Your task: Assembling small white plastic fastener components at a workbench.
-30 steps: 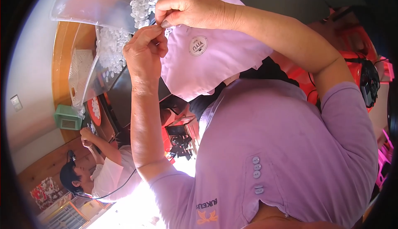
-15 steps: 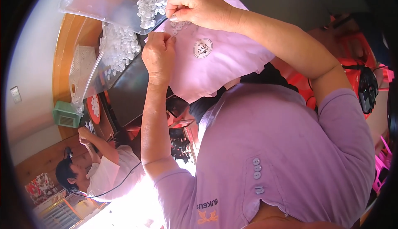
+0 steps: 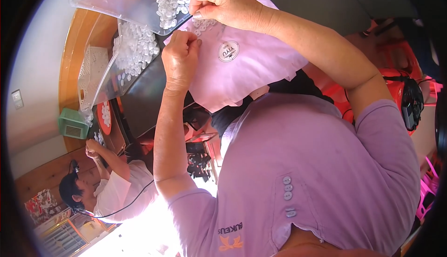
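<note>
A pink cloth (image 3: 256, 61) with a round printed label lies across my lap and the table edge. Several small white oval pieces with holes (image 3: 205, 25) rest on its far part. My right hand (image 3: 230, 6) is above them, thumb and forefinger pinched together. Lower and to the left, my left hand (image 3: 180, 61) is also closed, its thumb pressed to the curled fingers over the cloth's left edge. Whatever either pinch holds is too small or hidden to make out. Just beyond my hands, more white oval pieces (image 3: 168, 11) are heaped in a clear plastic tray (image 3: 109, 1).
Left of my hands, a second clear container (image 3: 109, 73) holds a big heap of white pieces (image 3: 136, 47) on the dark table (image 3: 148, 96). Farther left are a green basket (image 3: 73, 123) and a red dish (image 3: 104, 117). A person (image 3: 109, 178) in a cap works there with hands together.
My two hands stay pinched in nearly the same places, with only a slight shift of the fingers. The other person's hands have moved a little to the left.
</note>
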Tool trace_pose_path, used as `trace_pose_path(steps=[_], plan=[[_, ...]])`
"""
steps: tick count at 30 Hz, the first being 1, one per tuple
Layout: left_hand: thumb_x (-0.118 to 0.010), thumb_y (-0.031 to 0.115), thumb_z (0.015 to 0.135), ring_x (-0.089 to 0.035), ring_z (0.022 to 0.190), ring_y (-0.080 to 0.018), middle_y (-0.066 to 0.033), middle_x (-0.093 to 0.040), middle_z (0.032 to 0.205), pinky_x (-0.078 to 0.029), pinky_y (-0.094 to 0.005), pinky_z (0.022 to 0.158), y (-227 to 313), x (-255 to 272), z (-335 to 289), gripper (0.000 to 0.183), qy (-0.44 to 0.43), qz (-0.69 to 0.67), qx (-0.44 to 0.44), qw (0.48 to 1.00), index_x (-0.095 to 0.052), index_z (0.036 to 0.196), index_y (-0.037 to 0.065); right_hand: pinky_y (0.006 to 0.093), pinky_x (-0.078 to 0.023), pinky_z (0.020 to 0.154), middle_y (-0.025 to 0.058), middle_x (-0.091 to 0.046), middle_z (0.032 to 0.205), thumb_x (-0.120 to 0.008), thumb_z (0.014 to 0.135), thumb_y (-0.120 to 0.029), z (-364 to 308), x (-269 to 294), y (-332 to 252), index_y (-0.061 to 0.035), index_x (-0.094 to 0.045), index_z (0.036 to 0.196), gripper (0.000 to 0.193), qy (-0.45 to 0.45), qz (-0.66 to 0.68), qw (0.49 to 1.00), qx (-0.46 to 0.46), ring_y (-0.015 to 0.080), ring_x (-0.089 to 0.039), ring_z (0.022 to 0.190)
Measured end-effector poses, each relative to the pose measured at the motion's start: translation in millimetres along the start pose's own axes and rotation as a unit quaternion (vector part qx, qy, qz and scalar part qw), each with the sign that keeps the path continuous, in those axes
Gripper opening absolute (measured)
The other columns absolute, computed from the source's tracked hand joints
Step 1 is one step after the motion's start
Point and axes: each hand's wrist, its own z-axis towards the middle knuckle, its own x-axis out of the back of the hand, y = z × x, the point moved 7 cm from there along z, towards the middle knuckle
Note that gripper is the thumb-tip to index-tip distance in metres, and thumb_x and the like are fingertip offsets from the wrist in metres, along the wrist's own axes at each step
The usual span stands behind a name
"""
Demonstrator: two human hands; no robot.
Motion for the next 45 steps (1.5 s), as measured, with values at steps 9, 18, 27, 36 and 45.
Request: trace_pose_path(steps=[9, 18, 27, 36, 45], plan=[[-0.068, -0.005, 0.081, -0.058, 0.065, -0.0098, -0.0050, -0.062, 0.079, -0.044, -0.0224, 0.050, 13, -4, 1, 0.016, 0.028, -0.469, 0.191, 0.862, -0.061, 0.096, -0.003, 0.0271, -0.051, 0.068, 0.0054, -0.067, 0.079, -0.062, 0.081, -0.002, -3, 2, -3, -0.0011, -0.063, 0.090, 0.009, -0.019, 0.024, 0.999, -0.030, 0.0129, -0.063, 0.073], [-0.070, -0.007, 0.080, -0.055, 0.056, -0.0117, -0.0082, -0.062, 0.079, -0.041, -0.0235, 0.044, 18, -3, -1, 0.021, 0.131, -0.500, 0.170, 0.839, -0.057, 0.096, -0.003, 0.0243, -0.048, 0.060, 0.0021, -0.063, 0.076, -0.060, 0.089, -0.006, -8, -12, 3, -0.0028, -0.060, 0.090, 0.004, -0.128, 0.239, 0.947, -0.172, 0.0090, -0.059, 0.068], [-0.074, -0.004, 0.079, -0.056, 0.055, -0.0104, -0.0083, -0.064, 0.074, -0.042, -0.0224, 0.045, 17, -5, -3, 0.019, 0.205, -0.542, 0.178, 0.795, -0.058, 0.090, -0.002, 0.0231, -0.049, 0.061, 0.0013, -0.062, 0.078, -0.058, 0.090, -0.005, -5, -12, 7, -0.0030, -0.060, 0.093, 0.003, -0.094, 0.270, 0.945, -0.158, 0.0082, -0.059, 0.070], [-0.067, 0.002, 0.086, -0.055, 0.055, -0.0122, -0.0093, -0.064, 0.074, -0.042, -0.0250, 0.047, 17, -13, -1, 0.008, 0.195, -0.585, 0.215, 0.757, -0.063, 0.087, -0.005, 0.0227, -0.048, 0.069, 0.0003, -0.061, 0.083, -0.059, 0.092, -0.005, -6, -5, -2, -0.0025, -0.059, 0.094, 0.003, -0.036, 0.196, 0.974, -0.105, 0.0069, -0.058, 0.078], [-0.059, 0.008, 0.093, -0.057, 0.060, -0.0166, -0.0131, -0.064, 0.081, -0.043, -0.0278, 0.049, 4, -16, -3, 0.015, 0.159, -0.592, 0.216, 0.760, -0.058, 0.097, -0.006, 0.0226, -0.050, 0.066, 0.0000, -0.062, 0.083, -0.058, 0.093, -0.006, -9, -5, -5, -0.0031, -0.062, 0.096, 0.005, -0.043, 0.183, 0.973, -0.131, 0.0062, -0.059, 0.074]])
